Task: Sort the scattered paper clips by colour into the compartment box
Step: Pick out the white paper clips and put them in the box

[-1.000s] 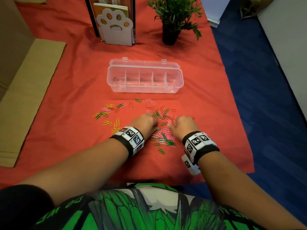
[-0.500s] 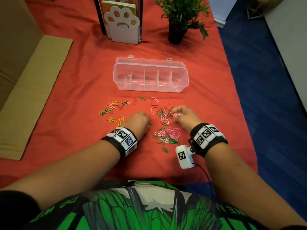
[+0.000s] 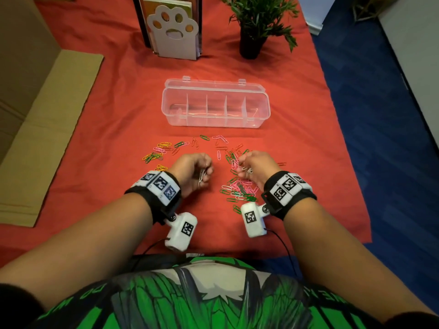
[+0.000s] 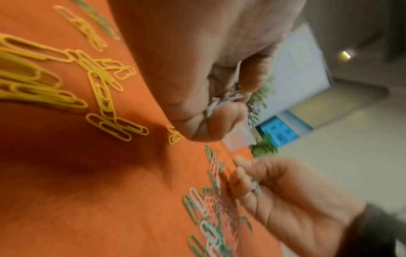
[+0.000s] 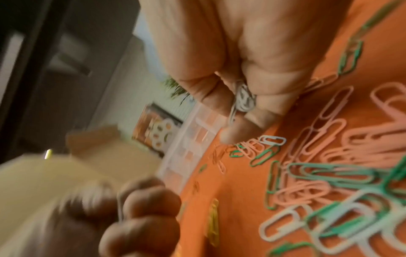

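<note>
Coloured paper clips [image 3: 234, 186] lie scattered on the red cloth in front of a clear compartment box [image 3: 215, 106] whose lid stands open. My left hand [image 3: 197, 170] is lifted a little off the cloth, its fingers curled round a small bunch of white clips [image 4: 228, 98]. My right hand [image 3: 251, 166] hovers over the green, pink and white pile, holding a few white clips [image 5: 242, 99] against its curled fingers. Yellow clips [image 4: 98, 83] lie to the left of my left hand. The box compartments look empty.
A paw-print book stand [image 3: 174, 29] and a potted plant [image 3: 254, 22] stand behind the box. Flat cardboard [image 3: 42, 129] lies along the left edge. The red cloth ends at the right over blue floor [image 3: 384, 138].
Both hands have risen off the clip pile and turned palms inward, each now holding white clips. They have moved slightly apart.
</note>
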Demonstrator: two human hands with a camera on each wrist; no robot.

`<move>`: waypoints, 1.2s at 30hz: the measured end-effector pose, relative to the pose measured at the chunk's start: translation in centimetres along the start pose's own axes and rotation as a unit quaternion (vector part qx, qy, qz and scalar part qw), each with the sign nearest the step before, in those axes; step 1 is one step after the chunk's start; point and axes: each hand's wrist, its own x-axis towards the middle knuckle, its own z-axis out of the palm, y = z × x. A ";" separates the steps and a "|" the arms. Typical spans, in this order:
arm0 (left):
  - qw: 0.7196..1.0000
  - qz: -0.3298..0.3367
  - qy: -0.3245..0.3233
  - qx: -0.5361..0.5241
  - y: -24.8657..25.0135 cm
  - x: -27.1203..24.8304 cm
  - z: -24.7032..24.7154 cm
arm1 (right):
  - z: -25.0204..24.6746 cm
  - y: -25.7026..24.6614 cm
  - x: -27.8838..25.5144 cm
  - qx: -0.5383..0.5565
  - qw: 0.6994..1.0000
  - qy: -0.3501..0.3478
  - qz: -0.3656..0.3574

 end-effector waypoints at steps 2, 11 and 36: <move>0.994 -0.014 -0.044 -0.099 0.5 -0.7 -0.8 | -0.5 0.2 -0.1 0.046 0.999 -0.004 -0.005; 0.862 0.150 0.074 0.478 -2.8 1.6 0.6 | 0.0 1.6 0.0 -0.507 0.842 0.112 -0.146; 0.670 0.189 0.094 0.712 -3.9 0.9 1.3 | -0.6 1.9 -0.6 -0.610 0.759 0.100 -0.203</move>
